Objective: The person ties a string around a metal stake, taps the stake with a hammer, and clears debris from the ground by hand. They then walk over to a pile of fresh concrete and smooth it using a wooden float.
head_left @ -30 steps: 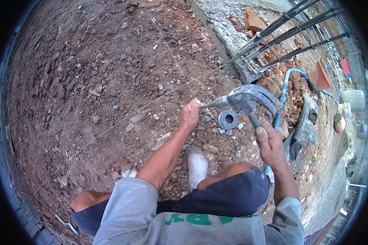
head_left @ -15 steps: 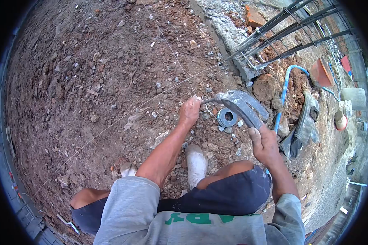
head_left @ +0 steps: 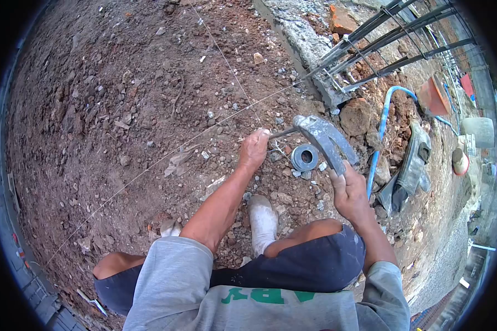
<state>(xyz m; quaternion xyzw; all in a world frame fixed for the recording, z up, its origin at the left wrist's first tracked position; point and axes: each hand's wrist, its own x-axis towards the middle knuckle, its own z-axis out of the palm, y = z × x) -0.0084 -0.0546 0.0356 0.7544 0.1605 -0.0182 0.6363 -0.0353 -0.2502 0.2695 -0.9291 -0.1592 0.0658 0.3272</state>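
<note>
My left hand [head_left: 254,149] is closed around a thin dark metal rod [head_left: 283,133], whose free end sticks out toward the right. In my right hand [head_left: 350,193] is a grey-smeared claw hammer [head_left: 326,140], gripped close below its head. The hammer's striking face is at the rod's end; whether they touch, I cannot tell. Just below them a round grey spool [head_left: 304,158] lies on the dirt. Two taut strings [head_left: 215,124] cross a little beyond my left hand. My fingers hide the rod's other end.
Rough, stony soil [head_left: 121,99] surrounds my boots [head_left: 264,220]. A concrete edge [head_left: 298,49] with a steel rebar cage [head_left: 392,49] lies at upper right. A blue hose [head_left: 382,127], a rock [head_left: 355,117], a dark crumpled bag [head_left: 408,171] and an orange bucket [head_left: 432,96] are farther right.
The hammer has shifted slightly left and up, and my right hand slightly left with it. More of the rod shows between my left hand and the hammer head.
</note>
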